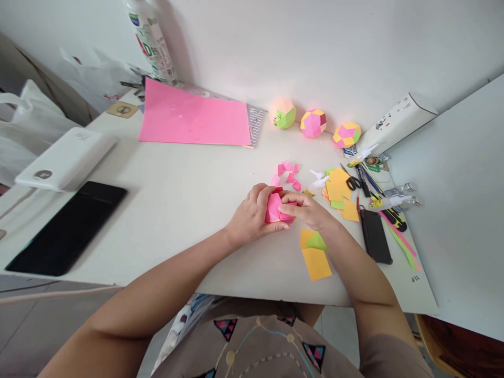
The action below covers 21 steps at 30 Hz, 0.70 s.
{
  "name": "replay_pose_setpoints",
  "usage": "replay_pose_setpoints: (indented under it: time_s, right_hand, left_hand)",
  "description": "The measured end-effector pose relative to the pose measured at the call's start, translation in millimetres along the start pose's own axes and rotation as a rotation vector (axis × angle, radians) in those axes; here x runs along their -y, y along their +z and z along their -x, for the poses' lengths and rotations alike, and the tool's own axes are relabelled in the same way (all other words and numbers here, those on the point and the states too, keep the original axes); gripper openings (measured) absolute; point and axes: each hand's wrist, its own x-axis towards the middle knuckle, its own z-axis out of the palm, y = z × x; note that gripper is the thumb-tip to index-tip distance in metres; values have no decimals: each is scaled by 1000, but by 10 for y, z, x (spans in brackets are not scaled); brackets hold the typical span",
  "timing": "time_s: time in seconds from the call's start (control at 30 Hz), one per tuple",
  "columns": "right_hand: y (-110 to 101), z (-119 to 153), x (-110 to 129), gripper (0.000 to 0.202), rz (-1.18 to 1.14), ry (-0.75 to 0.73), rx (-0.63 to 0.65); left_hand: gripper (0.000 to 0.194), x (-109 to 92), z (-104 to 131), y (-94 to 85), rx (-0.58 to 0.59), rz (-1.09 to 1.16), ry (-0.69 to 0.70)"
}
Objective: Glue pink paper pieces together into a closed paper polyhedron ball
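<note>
A black flat device (66,231) lay at the front left corner of the white desk (177,184), with a white rounded case (65,160) just behind it. A plastic bag (21,131) bulged beyond the left edge. A printed bottle (153,47) stood by the back edge; a dark phone (376,236) lay near the right edge.

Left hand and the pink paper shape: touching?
Touching. Head view shows the left hand cupped around the left side of the pink paper shape, thumb along its near edge.
</note>
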Motion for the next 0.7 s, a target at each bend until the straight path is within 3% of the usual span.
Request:
replay_pose_setpoints:
  time_s: [0.13, 0.3, 0.37, 0.53, 0.7]
  right_hand:
    - [-26, 13, 39, 26, -14, 13, 20]
    - [-63, 34, 92, 27, 7, 73, 125]
    - [-73, 38, 97, 26, 24, 64, 175]
    - [-97, 43, 73, 28, 72, 4, 250]
    - [-125, 53, 52, 28, 147, -21, 262]
  left_hand:
    - [79, -72, 0, -53, 31, 78, -20]
    - [39, -166, -44, -230, 163, 157, -203]
    - [34, -174, -68, -291, 209, 191, -242]
    - [27, -167, -139, -420, 451, 372, -357]
    - [25, -163, -184, -538, 549, 445, -393]
